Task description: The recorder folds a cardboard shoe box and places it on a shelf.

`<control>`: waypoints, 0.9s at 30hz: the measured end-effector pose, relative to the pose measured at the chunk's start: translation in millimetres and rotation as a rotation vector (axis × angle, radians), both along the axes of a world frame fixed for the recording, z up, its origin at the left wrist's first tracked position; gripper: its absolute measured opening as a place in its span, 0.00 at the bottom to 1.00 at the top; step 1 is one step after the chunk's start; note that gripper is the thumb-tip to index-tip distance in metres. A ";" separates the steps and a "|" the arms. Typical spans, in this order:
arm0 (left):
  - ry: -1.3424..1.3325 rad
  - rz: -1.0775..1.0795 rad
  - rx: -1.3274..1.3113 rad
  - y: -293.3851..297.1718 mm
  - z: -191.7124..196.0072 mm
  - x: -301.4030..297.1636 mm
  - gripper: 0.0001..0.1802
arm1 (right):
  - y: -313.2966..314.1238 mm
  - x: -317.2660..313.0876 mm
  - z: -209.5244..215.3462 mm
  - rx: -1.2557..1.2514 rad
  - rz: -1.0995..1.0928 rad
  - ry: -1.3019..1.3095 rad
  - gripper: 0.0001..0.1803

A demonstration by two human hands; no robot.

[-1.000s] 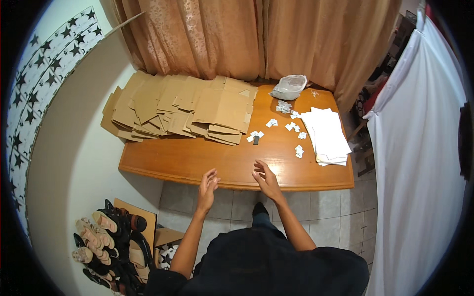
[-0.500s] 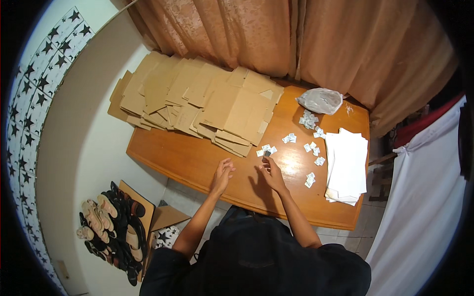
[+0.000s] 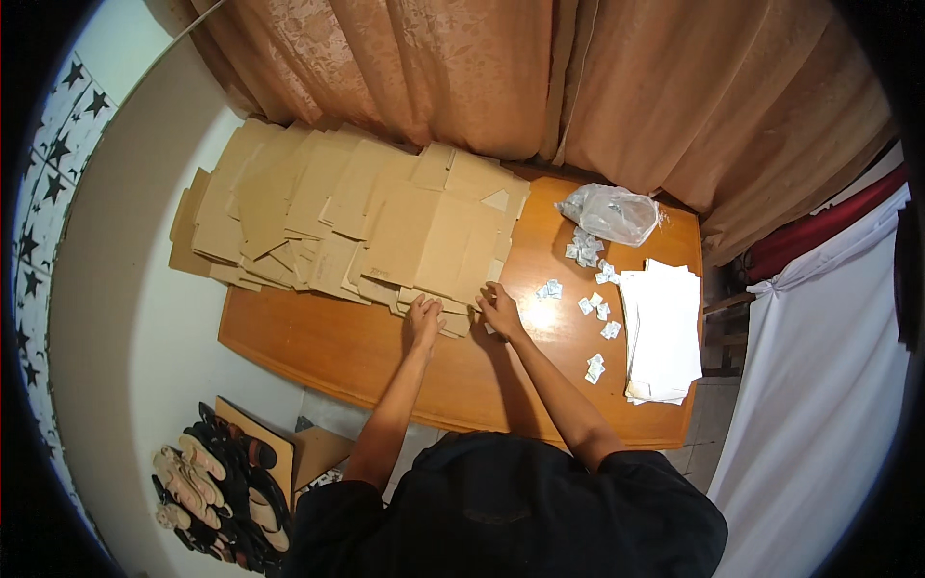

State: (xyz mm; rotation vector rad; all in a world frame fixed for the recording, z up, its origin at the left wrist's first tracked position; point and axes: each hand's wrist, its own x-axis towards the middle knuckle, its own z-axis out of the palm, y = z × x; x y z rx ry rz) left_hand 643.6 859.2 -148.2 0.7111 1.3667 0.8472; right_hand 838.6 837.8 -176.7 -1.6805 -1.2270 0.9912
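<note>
A broad pile of flat brown cardboard pieces lies overlapped across the left and middle of the wooden table. At its near right corner my left hand rests over the lower cardboard edges, fingers loosely bent and apart. My right hand is just to the right, at the pile's right edge, with thumb and fingertips drawn together. A small dark spot shows by those fingertips, too small to name. Small pale square packets lie right of this hand; another bit of white shows partly hidden beneath it.
A clear plastic bag stands at the far right, with more small packets before it. White paper sheets are stacked along the table's right side. Shoes hang on a rack at lower left. Brown curtains hang behind.
Both hands have reached forward to the near right corner of the cardboard pile. A dark small thing stood out at my right fingertips before; now it barely shows. The view has shifted slightly.
</note>
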 end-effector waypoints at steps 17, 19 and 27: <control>-0.250 0.128 -0.093 40.9 3.1 -5.2 0.22 | 42.5 -30.8 -18.2 -0.116 -0.353 0.641 0.15; -0.246 0.125 -0.039 38.6 11.8 -4.1 0.18 | 36.3 -25.1 -17.2 -0.130 -0.315 0.686 0.14; -0.460 0.211 -0.054 10.0 38.3 -35.9 0.27 | -10.6 -29.7 34.0 -0.154 -0.152 0.971 0.14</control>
